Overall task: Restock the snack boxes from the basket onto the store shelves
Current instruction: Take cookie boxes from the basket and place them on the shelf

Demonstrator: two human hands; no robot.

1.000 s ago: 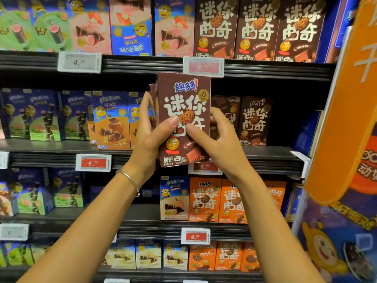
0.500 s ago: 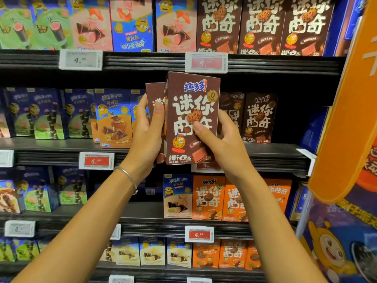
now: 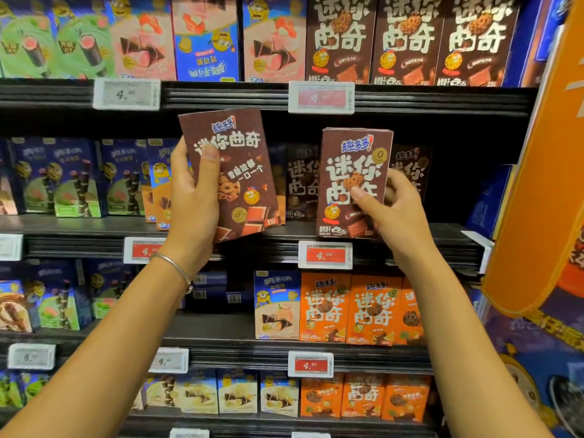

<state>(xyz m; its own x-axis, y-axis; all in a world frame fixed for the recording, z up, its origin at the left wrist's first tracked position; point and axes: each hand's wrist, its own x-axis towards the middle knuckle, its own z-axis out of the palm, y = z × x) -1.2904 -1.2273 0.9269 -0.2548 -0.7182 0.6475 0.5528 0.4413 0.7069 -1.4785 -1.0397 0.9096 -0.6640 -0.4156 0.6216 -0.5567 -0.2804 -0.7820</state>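
Observation:
Each of my hands holds a brown cookie box in front of the second shelf (image 3: 410, 245). My left hand (image 3: 194, 197) grips one brown box (image 3: 234, 175) by its left edge, tilted, thumb on its face. My right hand (image 3: 393, 210) pinches a second brown box (image 3: 350, 172) upright, its bottom at the shelf's front edge. Behind it, deeper on the shelf, stand matching brown boxes (image 3: 301, 181). The basket is out of view.
Brown boxes (image 3: 407, 39) fill the top shelf at right, pink and green boxes to the left. Blue boxes (image 3: 72, 178) line the second shelf's left side. Orange boxes (image 3: 354, 308) stand one shelf lower. An orange sign (image 3: 537, 184) juts out at right.
The two boxes, held together as a stack before, have been separated. My left hand drew one box left and tilted it; my right hand carried the other right, down to the shelf edge.

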